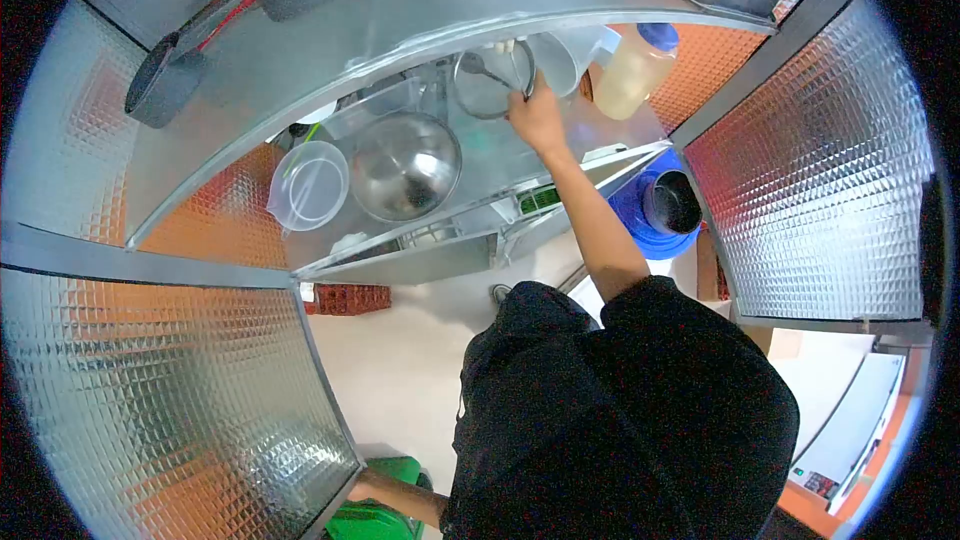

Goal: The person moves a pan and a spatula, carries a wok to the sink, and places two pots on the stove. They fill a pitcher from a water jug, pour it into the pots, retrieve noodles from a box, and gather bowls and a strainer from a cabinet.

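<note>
My right hand (538, 118) reaches into the cabinet, its fingers closed on the rim of a round, see-through thing with a grey edge (484, 98); its exact kind I cannot tell. Close by, to the right of it, lies a clear plastic container (556, 58). A shiny steel bowl (405, 165) and a clear plastic jug (312, 185) stand farther left on the same shelf. Low on the left, my left hand (366, 485) is at the edge of the open cabinet door (190, 400), fingers mostly hidden behind its frame.
A bottle with a blue cap (632, 75) stands at the shelf's right end. The upper metal shelf (420, 5) overhangs, with a dark pan (165, 80) on it. Another door (815, 170) swings out right. Below are a dark pot (672, 205) on blue plastic and a green bin (385, 515).
</note>
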Demonstrator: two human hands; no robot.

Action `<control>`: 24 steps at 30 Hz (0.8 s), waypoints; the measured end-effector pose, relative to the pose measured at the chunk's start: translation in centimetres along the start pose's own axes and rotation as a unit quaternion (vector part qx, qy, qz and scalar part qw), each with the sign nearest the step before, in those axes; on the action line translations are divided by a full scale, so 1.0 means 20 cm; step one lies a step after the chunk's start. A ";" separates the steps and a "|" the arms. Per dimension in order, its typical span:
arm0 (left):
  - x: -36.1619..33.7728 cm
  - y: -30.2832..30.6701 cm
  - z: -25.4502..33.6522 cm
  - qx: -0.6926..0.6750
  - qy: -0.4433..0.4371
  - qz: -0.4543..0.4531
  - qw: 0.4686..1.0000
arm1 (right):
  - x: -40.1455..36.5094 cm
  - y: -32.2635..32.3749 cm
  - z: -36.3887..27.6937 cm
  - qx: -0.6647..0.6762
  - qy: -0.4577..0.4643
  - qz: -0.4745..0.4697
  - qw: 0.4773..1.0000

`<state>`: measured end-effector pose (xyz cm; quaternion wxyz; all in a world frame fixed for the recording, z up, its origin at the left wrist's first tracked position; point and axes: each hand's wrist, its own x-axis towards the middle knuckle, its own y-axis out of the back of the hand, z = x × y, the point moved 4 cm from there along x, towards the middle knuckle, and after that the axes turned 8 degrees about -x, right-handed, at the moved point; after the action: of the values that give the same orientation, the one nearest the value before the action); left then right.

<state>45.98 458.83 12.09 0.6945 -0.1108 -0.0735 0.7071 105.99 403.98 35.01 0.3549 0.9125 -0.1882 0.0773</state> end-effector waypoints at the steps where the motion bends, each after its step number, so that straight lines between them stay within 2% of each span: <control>1: -0.01 -0.02 0.01 -0.001 0.002 0.001 1.000 | -0.02 0.07 -0.09 -0.008 0.020 0.058 0.998; 5: -0.09 0.00 0.03 -0.009 0.015 0.005 1.000 | -0.04 0.22 -0.28 -0.054 -0.012 0.045 0.997; 7: -0.12 0.03 0.03 -0.015 0.017 0.012 1.000 | -0.03 0.28 -0.33 -0.094 0.071 0.122 0.985; 9: -0.13 0.04 0.03 -0.020 0.019 0.019 0.999 | -0.05 0.34 -0.40 -0.078 0.066 0.145 0.984; 11: -0.12 0.05 0.03 -0.023 0.020 0.024 0.999 | -0.09 0.39 -0.45 -0.124 0.048 0.142 0.981; 12: -0.13 0.05 0.02 -0.024 0.022 0.024 0.999 | -0.04 0.36 -0.36 -0.169 0.044 0.163 0.971; 13: -0.13 0.05 0.02 -0.025 0.024 0.024 0.999 | -0.07 0.39 -0.38 -0.166 0.047 0.160 0.972; 15: -0.13 0.04 0.02 -0.029 0.026 0.021 0.999 | -0.15 0.48 -0.44 -0.076 0.061 0.183 0.978; 19: -0.14 0.06 0.04 -0.029 0.025 0.026 0.999 | -0.12 0.50 -0.27 -0.041 0.049 0.163 0.985; 21: -0.14 0.05 0.05 -0.035 0.026 0.024 0.999 | -0.12 0.55 -0.21 -0.150 0.055 0.237 0.958; 22: -0.13 0.05 0.05 -0.038 0.028 0.024 0.999 | -0.13 0.56 -0.18 -0.146 0.058 0.237 0.959; 24: -0.13 0.05 0.04 -0.043 0.032 0.023 0.998 | -0.18 0.59 -0.11 -0.004 0.076 0.219 0.973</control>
<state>44.84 456.30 12.74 0.6745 -0.1652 -0.0792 0.7152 98.02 398.43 42.95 0.3461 0.8392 -0.3563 0.2214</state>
